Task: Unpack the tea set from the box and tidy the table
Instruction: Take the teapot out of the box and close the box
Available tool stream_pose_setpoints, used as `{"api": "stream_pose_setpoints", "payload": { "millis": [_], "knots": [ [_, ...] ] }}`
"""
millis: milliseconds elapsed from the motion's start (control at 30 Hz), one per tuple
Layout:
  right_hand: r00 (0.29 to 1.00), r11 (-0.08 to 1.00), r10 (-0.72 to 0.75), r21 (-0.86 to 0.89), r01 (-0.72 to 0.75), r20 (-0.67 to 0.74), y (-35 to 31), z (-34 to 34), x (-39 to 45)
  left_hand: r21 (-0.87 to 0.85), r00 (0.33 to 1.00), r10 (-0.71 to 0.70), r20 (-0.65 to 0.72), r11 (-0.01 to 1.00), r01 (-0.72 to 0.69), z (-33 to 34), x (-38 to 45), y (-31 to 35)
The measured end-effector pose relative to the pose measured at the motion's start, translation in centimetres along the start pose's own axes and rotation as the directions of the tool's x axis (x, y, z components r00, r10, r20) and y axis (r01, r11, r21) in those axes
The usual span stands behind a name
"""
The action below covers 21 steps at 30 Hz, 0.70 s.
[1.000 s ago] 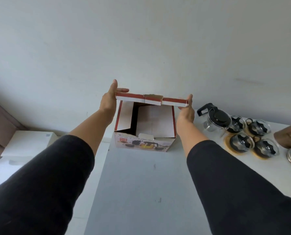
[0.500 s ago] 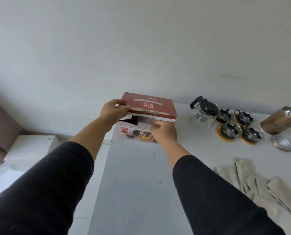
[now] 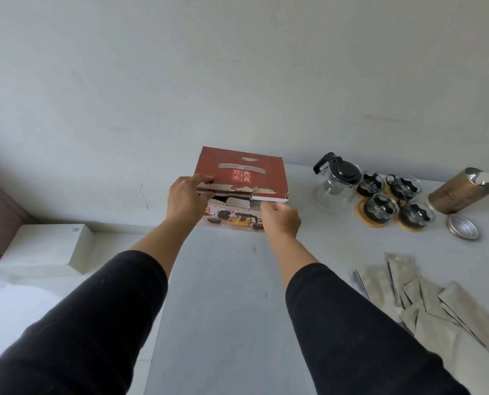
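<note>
Currently, step in hand: closing the lid of the emptied box; judged from the tea set standing outside it.
Box position: box (image 3: 239,201) stands at the far middle of the table (image 3: 223,295), close to the wall, red lid (image 3: 241,172) on top, printed front panel facing the person.
Lid state: nearly flat, front edge not seated; a dark gap shows under it at the left, with a pale inner flap visible inside.
Left hand: left hand (image 3: 187,199) at the lid's front-left corner, thumb on top, other digits below the edge; pinching the lid edge.
Right hand: right hand (image 3: 280,219) at the front edge right of centre, curled under the lid's lip; whether it pinches or only presses I cannot tell.
Key relation: lid's long axis runs left to right, across both forearms; the open seam lies just beyond the knuckles, on the near face. Both hands touch it; the left sits nearer the widest part of the gap.
Next move, judged: press the front lip down and tuck it in, left side first.
Tea set: glass teapot (image 3: 337,181) and four glass cups (image 3: 394,201) on coasters, right of the box, apart from it.
Untidy remainder: tin canister (image 3: 460,192) lying tilted, its round cap (image 3: 463,226) beside it, foil sachets (image 3: 425,297) scattered at near right.
Risk: worn lid edge may tear further.
</note>
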State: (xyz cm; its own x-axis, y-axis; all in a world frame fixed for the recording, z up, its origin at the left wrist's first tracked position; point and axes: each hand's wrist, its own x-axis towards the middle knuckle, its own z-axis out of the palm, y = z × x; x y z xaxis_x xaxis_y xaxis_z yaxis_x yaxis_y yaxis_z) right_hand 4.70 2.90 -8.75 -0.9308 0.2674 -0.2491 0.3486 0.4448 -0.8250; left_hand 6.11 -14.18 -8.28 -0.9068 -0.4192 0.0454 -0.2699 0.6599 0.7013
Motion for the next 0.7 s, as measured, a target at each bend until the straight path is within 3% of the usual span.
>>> {"api": "stream_pose_setpoints", "payload": {
  "millis": [167,267,400,567,700],
  "knots": [
    [0.992,0.986,0.120,0.111,-0.122,0.025,-0.3,0.0,0.2,0.035,1.000,0.010,-0.029,0.999,-0.009,0.6,-0.2,-0.4],
    [0.977,0.934,0.201,0.288,-0.211,0.064,-0.1,0.2,0.3,0.040,1.000,0.023,-0.017,0.999,-0.022,0.7,-0.1,-0.7],
    [0.979,0.898,0.204,0.394,-0.195,0.019,0.2,0.1,0.6,-0.032,1.000,0.015,-0.009,0.999,-0.016,0.7,0.0,-1.4],
    [0.995,0.938,0.100,0.335,-0.092,-0.005,0.4,-1.1,1.1,0.040,0.998,0.066,0.005,0.997,-0.066,0.6,0.4,-2.2],
    [0.993,0.959,0.106,0.270,-0.090,-0.045,0.6,-1.2,1.7,0.047,0.998,0.068,0.017,0.997,-0.068,0.4,0.6,-2.3]
  ]
}}
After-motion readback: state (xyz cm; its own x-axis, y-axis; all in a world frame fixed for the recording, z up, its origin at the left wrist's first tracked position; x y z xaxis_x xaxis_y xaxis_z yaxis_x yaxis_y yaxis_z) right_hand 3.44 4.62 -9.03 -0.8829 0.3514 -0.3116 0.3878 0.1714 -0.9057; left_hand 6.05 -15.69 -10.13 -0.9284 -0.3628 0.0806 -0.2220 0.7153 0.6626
